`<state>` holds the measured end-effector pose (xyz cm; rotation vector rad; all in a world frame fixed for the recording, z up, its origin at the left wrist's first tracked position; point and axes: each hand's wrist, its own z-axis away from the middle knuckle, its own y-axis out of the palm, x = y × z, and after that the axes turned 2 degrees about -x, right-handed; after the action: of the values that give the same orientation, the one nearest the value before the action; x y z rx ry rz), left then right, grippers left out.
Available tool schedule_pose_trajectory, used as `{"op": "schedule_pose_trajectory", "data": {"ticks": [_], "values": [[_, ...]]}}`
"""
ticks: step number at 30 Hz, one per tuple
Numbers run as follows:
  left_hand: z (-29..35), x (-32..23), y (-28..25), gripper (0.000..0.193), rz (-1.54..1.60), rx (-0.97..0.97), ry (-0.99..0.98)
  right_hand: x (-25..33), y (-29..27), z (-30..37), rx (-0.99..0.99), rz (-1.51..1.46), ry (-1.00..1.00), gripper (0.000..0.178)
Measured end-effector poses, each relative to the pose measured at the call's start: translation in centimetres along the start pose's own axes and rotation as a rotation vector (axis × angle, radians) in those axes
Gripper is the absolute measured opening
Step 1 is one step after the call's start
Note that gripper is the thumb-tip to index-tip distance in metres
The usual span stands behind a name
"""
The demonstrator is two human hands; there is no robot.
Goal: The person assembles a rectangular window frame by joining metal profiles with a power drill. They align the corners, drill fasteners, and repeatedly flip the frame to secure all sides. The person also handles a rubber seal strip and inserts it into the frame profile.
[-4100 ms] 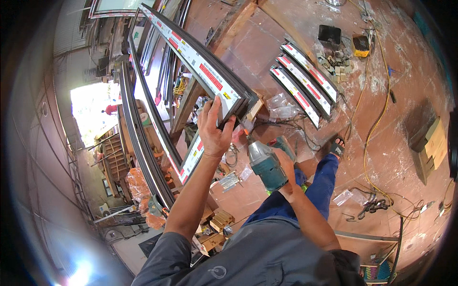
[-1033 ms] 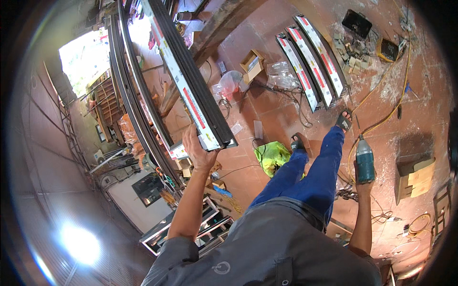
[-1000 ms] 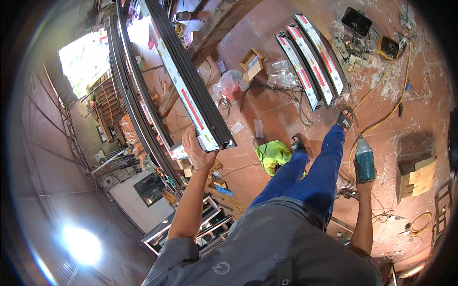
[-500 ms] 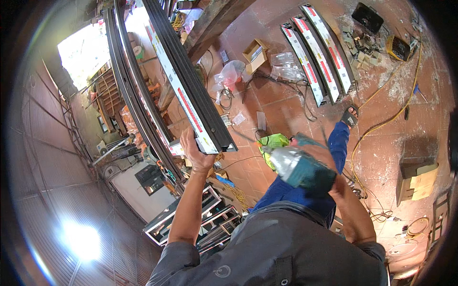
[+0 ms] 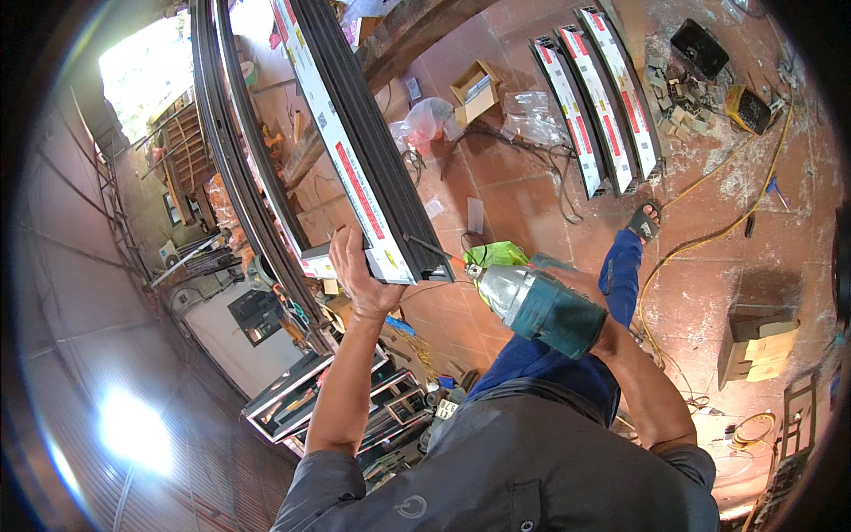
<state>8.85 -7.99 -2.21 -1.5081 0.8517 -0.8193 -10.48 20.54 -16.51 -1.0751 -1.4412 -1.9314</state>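
My left hand [image 5: 359,277] is closed round the near end of a long black metal profile frame [image 5: 377,146], its thumb underneath. White protective film with red print covers one face of the frame. In my right hand [image 5: 587,285] is a teal and silver impact driver [image 5: 551,310], held level. Its long thin bit [image 5: 434,249] points left and its tip meets the black side of the frame, just above the near corner. The driver's body partly hides my right fingers. Any screw at the tip is too small to make out.
Further long profiles [image 5: 232,151] stand to the left. A wooden beam [image 5: 417,40] crosses behind the frame. On the tiled floor lie three curved profiles [image 5: 596,106], an open carton [image 5: 476,93], plastic bags [image 5: 430,124], a yellow hose [image 5: 687,248] and another carton [image 5: 762,350].
The impact driver, blurred before, has moved slightly left and steadied, and its bit has come onto the frame's side. My left hand keeps its grip on the frame's end.
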Motion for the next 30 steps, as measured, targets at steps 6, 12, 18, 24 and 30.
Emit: {"op": "schedule_pose_trajectory", "data": {"ticks": [6, 12, 18, 24, 30], "values": [[-0.1, -0.1, -0.2, 0.094, 0.009, 0.011, -0.002, -0.5, 0.7, 0.1, -0.054, -0.095, 0.107, 0.059], [-0.1, 0.1, -0.1, 0.097, 0.004, -0.005, 0.023, -0.6, 0.8, -0.2, -0.027, -0.057, 0.082, 0.055], [-0.2, 0.0, -0.1, 0.098, 0.013, -0.009, 0.029, -0.5, 0.6, -0.6, -0.049, 0.08, 0.056, 0.053], [0.1, 0.2, -0.1, 0.099, 0.01, -0.009, 0.014, -0.2, 0.6, -0.6, -0.027, 0.185, -0.098, 0.053], [-0.1, 0.2, 0.0, 0.1, 0.007, 0.001, 0.019, -0.2, 0.8, -0.7, -0.036, 0.029, 0.119, 0.048]]}}
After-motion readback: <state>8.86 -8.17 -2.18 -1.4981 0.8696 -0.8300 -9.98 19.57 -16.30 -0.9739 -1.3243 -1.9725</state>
